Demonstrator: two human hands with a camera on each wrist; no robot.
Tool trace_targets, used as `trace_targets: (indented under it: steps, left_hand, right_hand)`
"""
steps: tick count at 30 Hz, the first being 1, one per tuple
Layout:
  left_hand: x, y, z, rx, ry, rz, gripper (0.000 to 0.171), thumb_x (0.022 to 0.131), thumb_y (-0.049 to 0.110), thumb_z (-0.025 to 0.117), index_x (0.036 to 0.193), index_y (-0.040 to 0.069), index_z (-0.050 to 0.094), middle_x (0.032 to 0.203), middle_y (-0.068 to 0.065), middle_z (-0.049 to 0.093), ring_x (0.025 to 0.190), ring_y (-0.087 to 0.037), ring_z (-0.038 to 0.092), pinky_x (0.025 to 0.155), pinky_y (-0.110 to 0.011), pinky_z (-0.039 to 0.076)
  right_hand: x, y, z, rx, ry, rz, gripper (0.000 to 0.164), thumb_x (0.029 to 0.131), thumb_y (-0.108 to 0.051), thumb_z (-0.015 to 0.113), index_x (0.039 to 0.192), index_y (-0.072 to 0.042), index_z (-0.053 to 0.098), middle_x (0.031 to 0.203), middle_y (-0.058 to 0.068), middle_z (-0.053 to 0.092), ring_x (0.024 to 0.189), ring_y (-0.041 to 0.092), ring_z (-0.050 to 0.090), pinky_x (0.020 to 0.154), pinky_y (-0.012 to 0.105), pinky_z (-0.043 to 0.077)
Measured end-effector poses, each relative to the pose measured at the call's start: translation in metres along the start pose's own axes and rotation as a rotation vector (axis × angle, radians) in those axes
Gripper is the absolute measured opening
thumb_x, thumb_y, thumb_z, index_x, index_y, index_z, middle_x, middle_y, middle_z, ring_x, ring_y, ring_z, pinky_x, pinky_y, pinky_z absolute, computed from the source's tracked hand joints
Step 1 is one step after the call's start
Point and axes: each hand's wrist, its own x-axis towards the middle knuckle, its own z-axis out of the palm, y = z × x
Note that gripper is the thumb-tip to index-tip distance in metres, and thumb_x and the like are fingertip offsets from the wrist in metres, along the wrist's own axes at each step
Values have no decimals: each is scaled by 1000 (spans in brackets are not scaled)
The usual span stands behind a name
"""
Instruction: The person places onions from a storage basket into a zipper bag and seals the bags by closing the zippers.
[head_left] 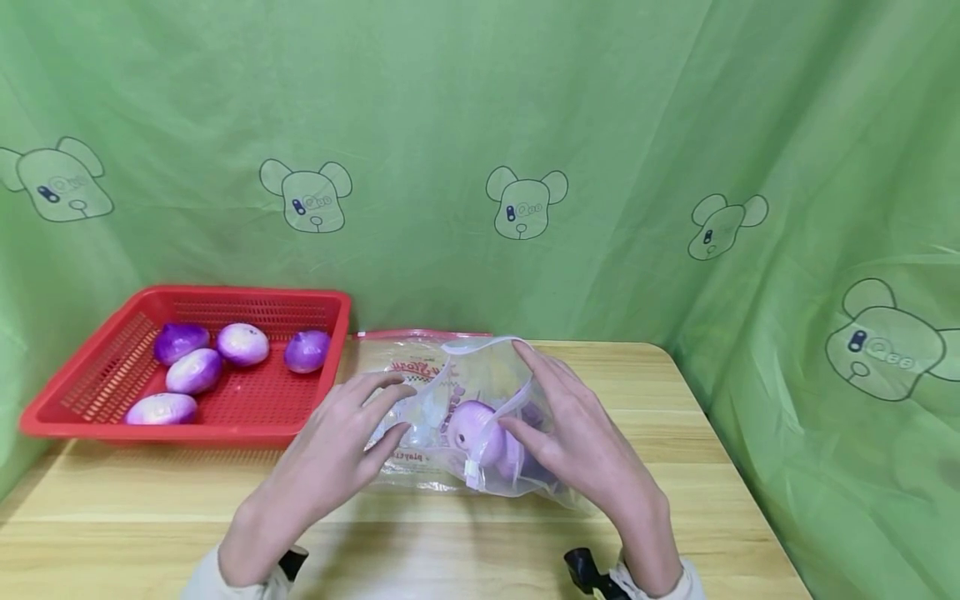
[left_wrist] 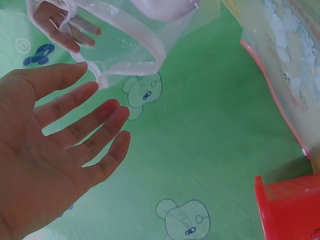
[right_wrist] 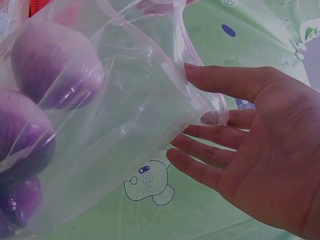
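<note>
A clear zip bag (head_left: 498,342) with a white slider stands on the table, its mouth gaping to the left. Several purple onions (right_wrist: 55,65) sit inside it. My right hand (head_left: 581,433) is at the mouth, thumb touching the rim and straight index finger showing through the plastic; the fingers are spread. My left hand (head_left: 337,442) hovers left of the mouth, holding nothing. In the left wrist view its fingers are extended, their tips right by the bag's rim (left_wrist: 132,68). Beneath and behind lies a flat printed bag (head_left: 397,342) with a red zip edge.
A red basket (head_left: 247,429) stands at the left of the wooden table (head_left: 675,467), with several purple-and-white onions (head_left: 195,371) in it. A green curtain (head_left: 450,100) printed with bear heads hangs behind and along the right side.
</note>
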Motion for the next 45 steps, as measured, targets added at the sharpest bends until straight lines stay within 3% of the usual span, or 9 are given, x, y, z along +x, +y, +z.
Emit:
trace_targets:
  steps: [5,12,20,28,35,45]
  left_hand:
    - [-1,-11,-10,6,20,-32,39,86,13,76,123,6,64,124,-13,63,114,-30,59,96,-49,51]
    - [-7,-29,-24,19,43,-133,39,85,11,76,121,3,65,124,-14,62,115,-31,59,96,-50,51]
    - [-17,-59,-20,-2,32,-228,36,86,5,75,120,3,64,124,-15,62,119,-35,56,100,-54,47]
    - [-16,-95,-19,-28,38,-286,32,89,3,70,119,-1,63,117,-18,63,110,-36,60,94,-55,49]
    - [-14,-127,-13,-13,-22,-368,33,92,3,65,123,-4,59,121,-24,59,115,-42,55,100,-60,43]
    - [-9,-160,0,53,-168,-398,43,89,2,65,129,-7,53,126,-31,51,121,-49,47,105,-63,36]
  right_hand:
    - [1,-1,0,3,1,0,85,88,-27,77,157,-14,29,157,9,38,143,31,37,115,52,32]
    - [4,0,1,12,-11,7,86,88,-25,77,157,-13,29,157,7,37,143,28,36,116,50,32]
    - [5,2,5,25,-21,21,85,87,-23,78,156,-13,30,156,9,39,143,29,37,116,50,32]
    - [4,5,4,15,-19,16,86,87,-18,77,157,-14,28,157,8,36,144,28,35,116,50,31]
    - [3,8,3,1,-5,9,85,86,-15,78,157,-12,30,156,9,39,143,29,37,115,49,33]
    - [3,9,3,7,-4,6,84,86,-15,77,156,-12,30,156,8,40,143,27,37,116,48,32]
